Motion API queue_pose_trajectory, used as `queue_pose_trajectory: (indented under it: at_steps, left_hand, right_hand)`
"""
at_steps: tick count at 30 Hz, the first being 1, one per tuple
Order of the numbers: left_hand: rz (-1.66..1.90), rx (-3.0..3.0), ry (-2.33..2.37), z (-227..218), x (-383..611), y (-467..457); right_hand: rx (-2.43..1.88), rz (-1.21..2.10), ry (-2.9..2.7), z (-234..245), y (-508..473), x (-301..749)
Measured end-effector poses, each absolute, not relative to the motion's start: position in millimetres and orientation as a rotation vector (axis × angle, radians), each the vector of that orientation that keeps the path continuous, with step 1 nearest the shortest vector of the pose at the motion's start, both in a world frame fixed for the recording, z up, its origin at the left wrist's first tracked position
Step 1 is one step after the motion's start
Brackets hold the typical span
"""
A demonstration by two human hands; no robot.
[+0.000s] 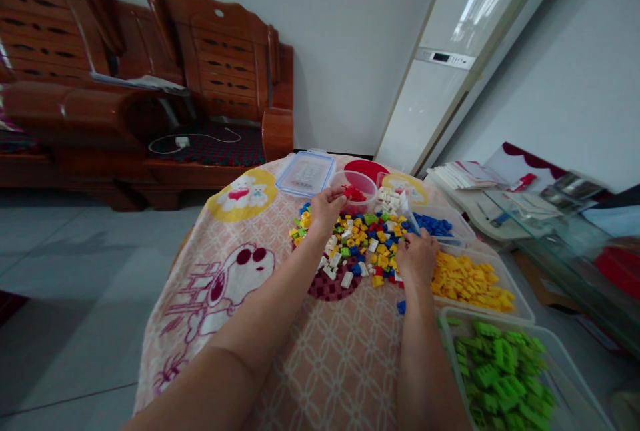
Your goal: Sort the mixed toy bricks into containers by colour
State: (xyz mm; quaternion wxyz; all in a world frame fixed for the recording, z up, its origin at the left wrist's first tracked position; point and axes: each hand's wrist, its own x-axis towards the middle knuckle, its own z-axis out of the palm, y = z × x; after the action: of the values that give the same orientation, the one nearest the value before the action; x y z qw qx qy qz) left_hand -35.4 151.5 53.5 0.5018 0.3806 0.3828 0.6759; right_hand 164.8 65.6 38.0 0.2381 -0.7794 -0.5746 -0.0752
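A pile of small mixed-colour bricks (359, 244) lies on a pink patterned cloth (240, 298) over a table. My left hand (326, 208) reaches to the rim of a clear round tub of red bricks (356, 192), fingers pinched over it; what they hold is hidden. My right hand (416, 256) rests curled on the pile's right edge, next to the tray of yellow bricks (470, 281); its fingertips are hidden.
A tray of green bricks (500, 368) sits at the near right, a tray of blue bricks (434, 224) and white bricks (391, 201) further back. A clear lid (305, 173) lies behind. Wooden sofa (150, 84) left, glass table (565, 224) right.
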Motion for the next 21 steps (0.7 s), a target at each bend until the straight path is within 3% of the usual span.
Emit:
queue_pose_trajectory:
  at_steps: [9, 21]
  left_hand:
    - [1.693, 0.957, 1.032, 50.9, -31.9, 156.6]
    - [1.492, 1.614, 1.397, 56.0, -42.2, 153.9]
  right_hand:
    - [-2.140, -0.209, -1.590, 38.7, 65.5, 164.8]
    - [-2.099, -0.223, -1.582, 35.8, 65.2, 164.4]
